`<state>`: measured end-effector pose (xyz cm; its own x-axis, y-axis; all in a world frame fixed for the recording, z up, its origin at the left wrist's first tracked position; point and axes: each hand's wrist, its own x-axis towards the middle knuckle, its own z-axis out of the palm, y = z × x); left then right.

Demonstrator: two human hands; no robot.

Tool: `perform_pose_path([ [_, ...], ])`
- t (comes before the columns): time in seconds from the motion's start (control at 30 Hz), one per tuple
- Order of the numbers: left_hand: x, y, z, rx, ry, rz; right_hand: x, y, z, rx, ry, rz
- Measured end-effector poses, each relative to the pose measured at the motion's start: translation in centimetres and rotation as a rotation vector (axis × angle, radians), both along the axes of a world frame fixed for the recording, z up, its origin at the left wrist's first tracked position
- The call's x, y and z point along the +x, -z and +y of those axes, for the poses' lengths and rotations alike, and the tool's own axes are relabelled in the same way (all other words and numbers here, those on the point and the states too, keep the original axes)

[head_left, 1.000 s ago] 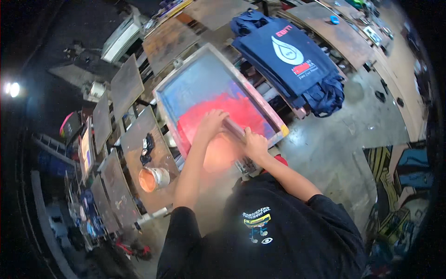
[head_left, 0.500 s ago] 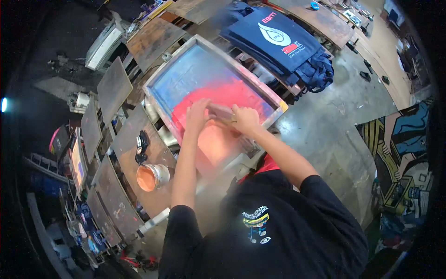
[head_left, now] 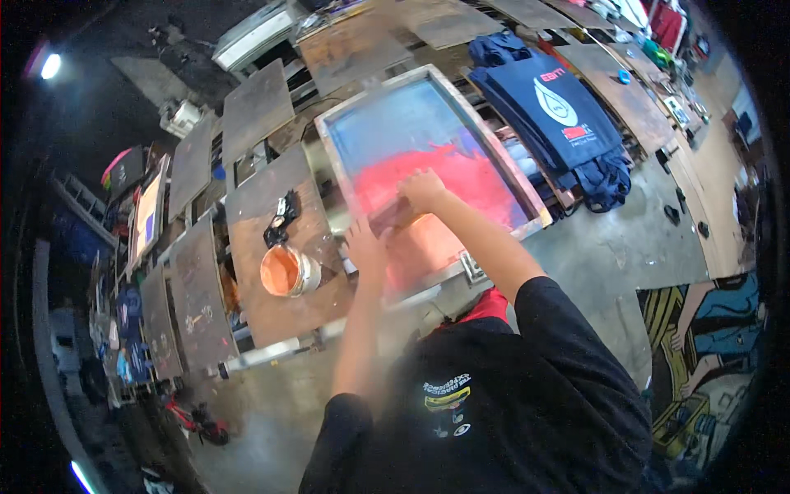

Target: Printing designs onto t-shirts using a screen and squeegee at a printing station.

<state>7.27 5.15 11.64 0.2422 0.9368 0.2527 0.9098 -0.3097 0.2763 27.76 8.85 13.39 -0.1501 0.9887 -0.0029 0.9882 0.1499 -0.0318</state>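
Note:
A wooden-framed printing screen (head_left: 336, 160) lies tilted in front of me, with a blue mesh and bright red ink spread across its middle. A squeegee (head_left: 392, 216) stands in the ink near the lower left side of the frame. My right hand (head_left: 424, 191) is closed over its far right end. At its near left end is my left hand (head_left: 365, 247), fingers bent around that end by the frame's left rail; they are slightly blurred. Below the squeegee, the mesh glows paler orange-pink. The squeegee's blade is hidden.
Left of the screen, a wooden board (head_left: 247, 239) bears a tub of orange ink (head_left: 290, 272) and a black strapped object (head_left: 281, 218). Dark blue printed bags (head_left: 547, 107) are stacked to the right. More print boards (head_left: 197, 305) line the tables. A painted panel (head_left: 699, 354) stands at far right.
The view has swung, so the screen and tub sit farther right. Both hands and the squeegee have moved toward the screen's left side, with the squeegee's left end now lower and nearer me.

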Motion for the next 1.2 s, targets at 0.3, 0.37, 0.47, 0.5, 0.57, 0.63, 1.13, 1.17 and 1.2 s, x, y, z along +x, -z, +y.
perform_pose_path([
  [0.3,-1.6,2.1,-2.8,0.012,-0.183,-0.094,-2.2,-0.7,2.3,-0.167,-0.233,-0.105],
  [0.37,-1.3,1.8,-2.7,0.012,-0.173,-0.117,-1.4,-0.3,2.1,-0.113,-0.275,0.050],
  [0.47,-1.2,0.9,-1.8,-0.040,-0.121,-0.141,-0.1,0.6,1.2,-0.056,-0.212,0.201],
  [0.5,-1.4,1.0,-1.1,-0.048,-0.110,-0.102,0.1,0.3,0.8,-0.057,-0.213,0.201],
  [0.57,-0.5,0.4,0.5,-0.071,-0.089,0.008,1.0,0.0,-0.2,-0.021,-0.186,0.200],
  [0.63,0.5,-0.7,2.4,-0.061,0.013,0.034,1.6,0.2,-1.4,0.024,-0.069,0.249],
  [1.13,16.8,-3.5,7.2,0.131,0.626,0.407,8.7,1.5,-12.3,0.139,0.613,0.362],
  [1.17,17.3,-3.4,7.3,0.174,0.674,0.420,8.7,1.5,-12.5,0.136,0.652,0.351],
  [1.2,17.6,-3.3,7.5,0.175,0.686,0.426,8.8,1.4,-12.4,0.138,0.664,0.357],
])
